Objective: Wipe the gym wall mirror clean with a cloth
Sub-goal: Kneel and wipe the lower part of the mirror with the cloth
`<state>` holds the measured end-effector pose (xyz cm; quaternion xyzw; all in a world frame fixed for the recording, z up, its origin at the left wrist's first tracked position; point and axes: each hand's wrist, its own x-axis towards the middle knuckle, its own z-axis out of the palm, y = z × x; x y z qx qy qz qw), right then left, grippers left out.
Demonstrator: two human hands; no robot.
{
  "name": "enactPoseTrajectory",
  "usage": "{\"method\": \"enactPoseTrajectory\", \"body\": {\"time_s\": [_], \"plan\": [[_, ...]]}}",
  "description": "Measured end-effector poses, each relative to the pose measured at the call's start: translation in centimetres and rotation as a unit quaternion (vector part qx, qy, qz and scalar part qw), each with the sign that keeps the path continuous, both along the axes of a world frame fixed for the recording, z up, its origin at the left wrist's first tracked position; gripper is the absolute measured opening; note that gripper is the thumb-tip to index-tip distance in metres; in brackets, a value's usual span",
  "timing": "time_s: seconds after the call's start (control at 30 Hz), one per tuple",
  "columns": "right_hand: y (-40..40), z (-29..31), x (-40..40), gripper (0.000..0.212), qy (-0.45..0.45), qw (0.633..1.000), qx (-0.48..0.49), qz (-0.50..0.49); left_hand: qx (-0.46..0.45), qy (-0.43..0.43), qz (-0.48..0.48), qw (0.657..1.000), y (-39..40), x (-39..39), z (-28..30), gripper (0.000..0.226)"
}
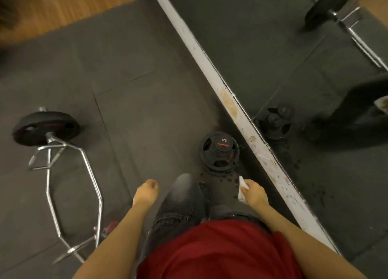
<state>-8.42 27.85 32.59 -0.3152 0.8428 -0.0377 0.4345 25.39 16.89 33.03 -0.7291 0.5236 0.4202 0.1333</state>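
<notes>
The wall mirror (pixel 294 58) fills the upper right, above a scuffed white base strip (pixel 235 108) that runs diagonally down to the floor. It reflects the dark mat and the weights. My right hand (pixel 255 192) hangs low beside my right leg, close to the base strip, and grips a small white cloth (pixel 241 187). My left hand (pixel 146 191) hangs by my left knee with its fingers loosely curled and nothing in it. Neither hand touches the mirror.
A stack of black weight plates (pixel 219 150) lies on the dark rubber mat (pixel 126 79) just ahead of my feet, against the base strip. A chrome hex bar (pixel 69 180) with a black plate lies at the left. Wooden flooring (pixel 63 7) shows at the top left.
</notes>
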Motion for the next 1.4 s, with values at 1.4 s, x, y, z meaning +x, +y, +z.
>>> {"method": "enactPoseTrajectory", "body": {"time_s": [1.4], "plan": [[-25.0, -32.9, -0.9, 0.033, 0.190, 0.930, -0.088, -0.304, -0.116, 0.035, -0.617, 0.777, -30.4, -29.2, -27.3, 0.049]]}}
